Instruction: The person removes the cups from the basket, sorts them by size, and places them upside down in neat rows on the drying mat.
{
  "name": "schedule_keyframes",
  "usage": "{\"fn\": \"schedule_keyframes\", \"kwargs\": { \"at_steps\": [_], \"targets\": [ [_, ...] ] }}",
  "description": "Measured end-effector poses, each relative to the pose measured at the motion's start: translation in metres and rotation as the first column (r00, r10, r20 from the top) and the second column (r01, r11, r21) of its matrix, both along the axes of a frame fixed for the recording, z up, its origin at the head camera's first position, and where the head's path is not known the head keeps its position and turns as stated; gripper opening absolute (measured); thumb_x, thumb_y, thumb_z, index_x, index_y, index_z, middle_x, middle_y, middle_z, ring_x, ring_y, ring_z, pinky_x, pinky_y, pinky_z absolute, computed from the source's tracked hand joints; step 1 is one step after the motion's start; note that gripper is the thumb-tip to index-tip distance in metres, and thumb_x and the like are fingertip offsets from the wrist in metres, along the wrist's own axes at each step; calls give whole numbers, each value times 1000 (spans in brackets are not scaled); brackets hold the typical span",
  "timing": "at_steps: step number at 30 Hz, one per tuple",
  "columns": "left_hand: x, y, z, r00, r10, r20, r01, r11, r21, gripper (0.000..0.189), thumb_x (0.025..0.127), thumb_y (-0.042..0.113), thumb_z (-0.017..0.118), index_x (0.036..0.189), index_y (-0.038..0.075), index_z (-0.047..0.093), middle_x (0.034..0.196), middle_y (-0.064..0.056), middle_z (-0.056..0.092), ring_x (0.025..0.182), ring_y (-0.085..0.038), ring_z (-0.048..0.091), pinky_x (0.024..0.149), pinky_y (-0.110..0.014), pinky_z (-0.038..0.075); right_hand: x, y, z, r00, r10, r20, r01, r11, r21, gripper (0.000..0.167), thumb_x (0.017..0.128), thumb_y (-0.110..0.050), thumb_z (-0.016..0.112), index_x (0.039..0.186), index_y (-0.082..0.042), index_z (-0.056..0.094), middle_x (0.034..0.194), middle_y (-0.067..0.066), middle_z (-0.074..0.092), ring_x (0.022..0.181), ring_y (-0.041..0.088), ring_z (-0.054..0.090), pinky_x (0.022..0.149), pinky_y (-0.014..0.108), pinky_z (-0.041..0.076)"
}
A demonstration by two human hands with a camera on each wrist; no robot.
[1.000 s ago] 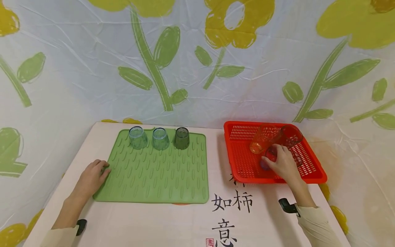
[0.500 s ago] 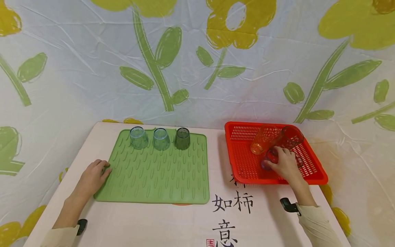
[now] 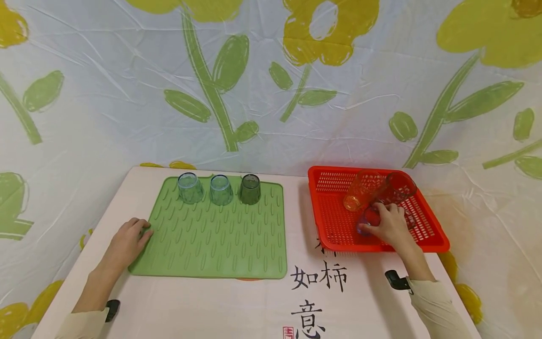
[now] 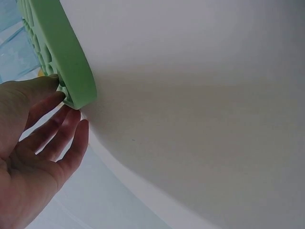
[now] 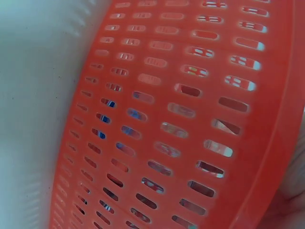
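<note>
A wrinkled white backdrop (image 3: 271, 141) (yellow flowers (image 3: 361, 19), green stems (image 3: 213, 96)) hangs behind a pale table (image 3: 203, 306).

The red basket (image 3: 351, 247) is smooth, lightly glossy perforated plastic; the purple-tinted tumbler (image 3: 362, 229) in it looks like shiny glass. The three standing tumblers (image 3: 221, 192) are transparent, glossy glass. The green ridged mat (image 3: 211, 245) is matt and rubbery-looking. The floral backdrop (image 3: 139, 117) is creased, faintly sheeny cloth.

Free lane runs between green mat (image 3: 216, 238) and red basket (image 3: 347, 247), whose far wall (image 3: 330, 181) and two glasses (image 3: 362, 188) block way beyond right hand (image 3: 391, 226).
</note>
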State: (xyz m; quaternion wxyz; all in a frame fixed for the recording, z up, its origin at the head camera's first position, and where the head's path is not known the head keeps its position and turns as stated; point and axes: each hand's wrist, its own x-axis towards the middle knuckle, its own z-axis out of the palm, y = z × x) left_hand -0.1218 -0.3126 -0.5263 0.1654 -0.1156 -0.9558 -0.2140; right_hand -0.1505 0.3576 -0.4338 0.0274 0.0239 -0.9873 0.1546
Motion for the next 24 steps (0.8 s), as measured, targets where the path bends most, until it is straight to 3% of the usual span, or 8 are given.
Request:
{"fn": "schedule_keyframes", "kwargs": {
  "at_steps": [10,19,24],
  "targets": [
    [1,0,1,999,13,47,-13,1000,2,17,86,-6,76,97,-13,64,92,-25,62,82,-42,61,70,-56,51,0,-4,3,1000,24,9,-24,1000,7,76,77,-26,92,125,13,48,122,39,55,114,57,39,96,68,38],
    [1,0,3,997,18,75,-18,1000,3,17,88,-6,75,98,-13,64,93,-26,61,84,-44,61,71,-58,51,7,-4,15,999,40,21,-40,999,-27,74,78,-30,90,131,6,52,121,37,53,108,52,52,91,68,48],
    [1,0,3,997,17,69,-18,1000,5,17,88,-6,75,97,-13,64,93,-26,61,84,-44,61,72,-58,51,11,-6,24,998,57,-18,-58,998,-10,70,78,-33,91,127,3,56,117,33,56,105,48,54,86,66,50]
  ]
}}
